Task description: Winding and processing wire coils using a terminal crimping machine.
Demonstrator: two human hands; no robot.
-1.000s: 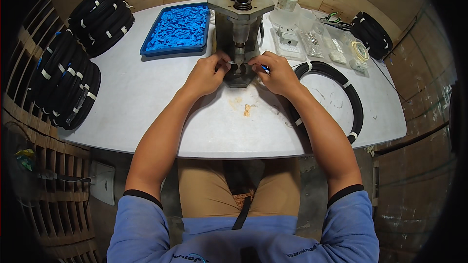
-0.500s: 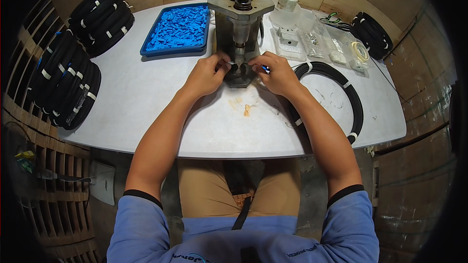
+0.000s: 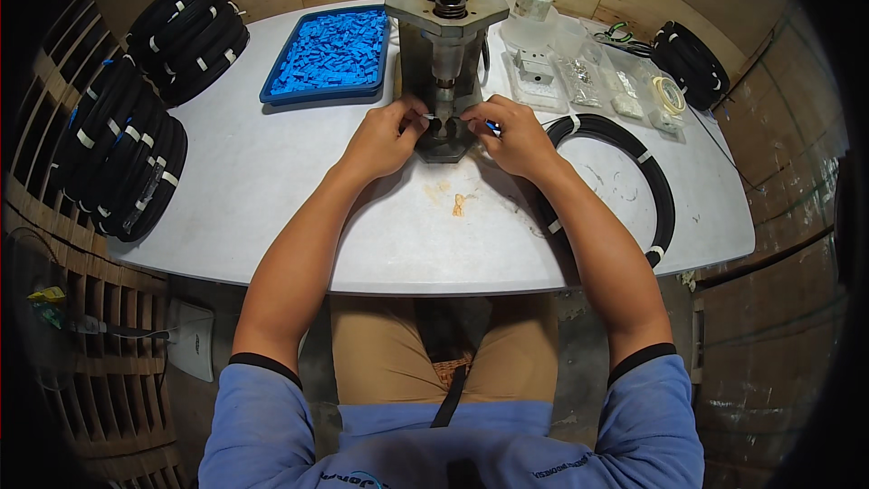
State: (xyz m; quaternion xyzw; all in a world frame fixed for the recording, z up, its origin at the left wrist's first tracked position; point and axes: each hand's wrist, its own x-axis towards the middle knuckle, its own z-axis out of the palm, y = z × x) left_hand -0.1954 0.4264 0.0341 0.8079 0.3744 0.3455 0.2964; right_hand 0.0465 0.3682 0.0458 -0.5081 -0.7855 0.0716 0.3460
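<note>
At the foot of a grey metal press (image 3: 439,59), my two hands face each other from either side of its ram. My left hand (image 3: 387,139) is closed in a pinch, with a small whitish piece (image 3: 428,116) showing at its fingertips. Closed as well, my right hand (image 3: 514,138) has a small blue piece (image 3: 493,128) showing between its curled fingers. Its thumb and forefinger point toward the press's lower tooling (image 3: 444,130). What lies exactly between those fingertips is too small to tell. A black cable coil (image 3: 665,186) bound with white tape lies beside my right forearm, which covers part of it.
A dark blue tray (image 3: 272,91) full of small blue pieces stands left of the press. Stacked black coils (image 3: 118,154) line the table's left edge. Along the right back are a white bottle (image 3: 534,2), clear containers (image 3: 579,80), a tape roll (image 3: 669,96) and another coil (image 3: 690,65).
</note>
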